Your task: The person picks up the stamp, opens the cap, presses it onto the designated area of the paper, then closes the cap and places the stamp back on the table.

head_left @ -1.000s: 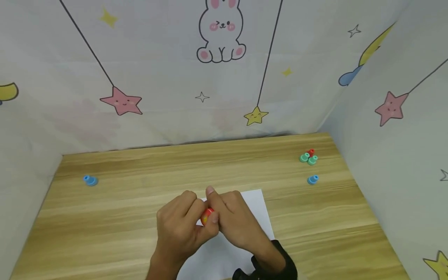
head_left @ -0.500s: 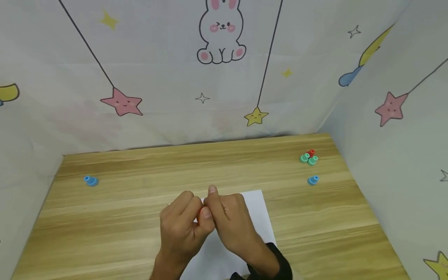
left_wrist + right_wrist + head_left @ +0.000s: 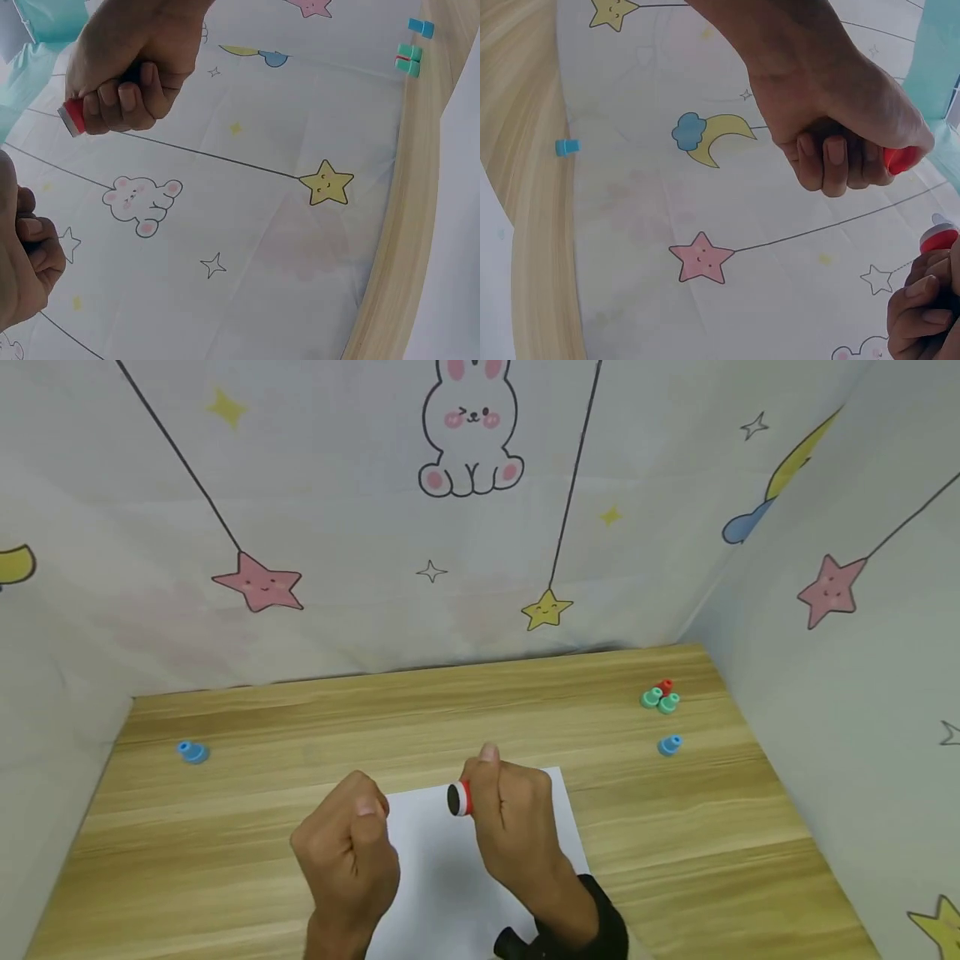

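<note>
Above a white sheet of paper (image 3: 438, 839), my right hand (image 3: 517, 827) grips a small stamp (image 3: 460, 798) with a red body, white collar and dark round end. That end sticks out leftward past the fingers, with the thumb lying along the top. My left hand (image 3: 348, 847) is a fist a short way to the left, apart from the right. What it encloses is hidden in the head view. In the right wrist view, a rounded red cap (image 3: 901, 160) peeks out at the thumb side of the left hand's curled fingers.
A blue stepped piece (image 3: 192, 752) stands at the wooden table's (image 3: 225, 843) left. At the back right are a cluster of two green pieces (image 3: 669, 702) and a red one (image 3: 665, 686), with another blue piece (image 3: 670, 745) nearer. A printed cloth (image 3: 360, 527) rises behind the table.
The hands, together earlier around the red piece, have come apart. My left hand has moved left and the right hand slightly right, and the stamp's dark end has come into view.
</note>
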Available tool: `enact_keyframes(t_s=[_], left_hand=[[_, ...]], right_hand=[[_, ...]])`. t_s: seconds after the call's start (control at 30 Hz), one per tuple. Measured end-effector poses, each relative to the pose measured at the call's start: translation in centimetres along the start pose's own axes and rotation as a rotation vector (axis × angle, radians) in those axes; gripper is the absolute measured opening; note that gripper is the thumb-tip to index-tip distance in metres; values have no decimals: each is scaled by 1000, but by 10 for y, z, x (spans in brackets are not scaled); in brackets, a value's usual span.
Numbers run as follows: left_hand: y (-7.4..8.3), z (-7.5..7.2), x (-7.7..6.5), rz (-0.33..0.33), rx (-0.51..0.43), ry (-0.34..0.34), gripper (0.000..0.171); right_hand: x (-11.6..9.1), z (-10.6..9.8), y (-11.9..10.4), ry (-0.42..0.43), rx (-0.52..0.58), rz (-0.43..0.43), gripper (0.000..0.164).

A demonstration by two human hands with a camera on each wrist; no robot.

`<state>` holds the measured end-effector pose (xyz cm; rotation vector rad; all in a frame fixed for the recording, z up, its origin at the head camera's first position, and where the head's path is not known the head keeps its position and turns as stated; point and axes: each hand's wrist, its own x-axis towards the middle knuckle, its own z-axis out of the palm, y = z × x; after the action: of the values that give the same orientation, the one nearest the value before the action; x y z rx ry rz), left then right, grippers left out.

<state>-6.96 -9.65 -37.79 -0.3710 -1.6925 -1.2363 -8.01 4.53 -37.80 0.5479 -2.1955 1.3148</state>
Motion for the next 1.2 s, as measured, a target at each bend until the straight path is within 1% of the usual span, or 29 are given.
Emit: enact_keyframes(t_s=[0.07, 0.2, 0.3, 0.37, 0.53, 0.6, 0.67, 0.73, 0.8, 0.9, 1.03, 1.1, 1.2], left_hand=[[2, -1, 3, 23, -33, 38, 37], [5, -2, 10, 66, -176, 180, 41], [6, -3, 15, 83, -247, 262, 44], [7, -5, 17, 80, -256, 290, 44], [10, -7, 21, 82, -256, 334, 45], [11, -8, 23, 90, -260, 349, 45], [13, -9, 25, 100, -274, 361, 46], [14, -10, 26, 109, -289, 370, 47], [13, -12, 27, 123, -312, 384, 49], [6, -16, 23, 144, -293, 386, 50], [-2, -24, 16, 159, -255, 364, 51], [-2, -25, 17, 168, -271, 371, 50], [5, -23, 22, 185, -312, 404, 49]], right_hand=[[1, 0, 2, -40, 24, 48, 53], [2, 3, 5, -136, 56, 159, 54], [2, 6, 8, -216, 84, 224, 51], [3, 9, 9, -260, 100, 253, 46], [2, 13, 11, -349, 160, 338, 32], [2, 15, 13, -387, 191, 378, 30], [2, 19, 15, -426, 200, 406, 29], [2, 23, 18, -459, 187, 414, 27], [2, 29, 22, -489, 155, 395, 24], [-1, 38, 28, -538, 99, 347, 21], [-6, 54, 37, -596, 28, 294, 22], [-9, 62, 41, -618, -10, 280, 23], [-14, 74, 47, -661, -77, 254, 21]])
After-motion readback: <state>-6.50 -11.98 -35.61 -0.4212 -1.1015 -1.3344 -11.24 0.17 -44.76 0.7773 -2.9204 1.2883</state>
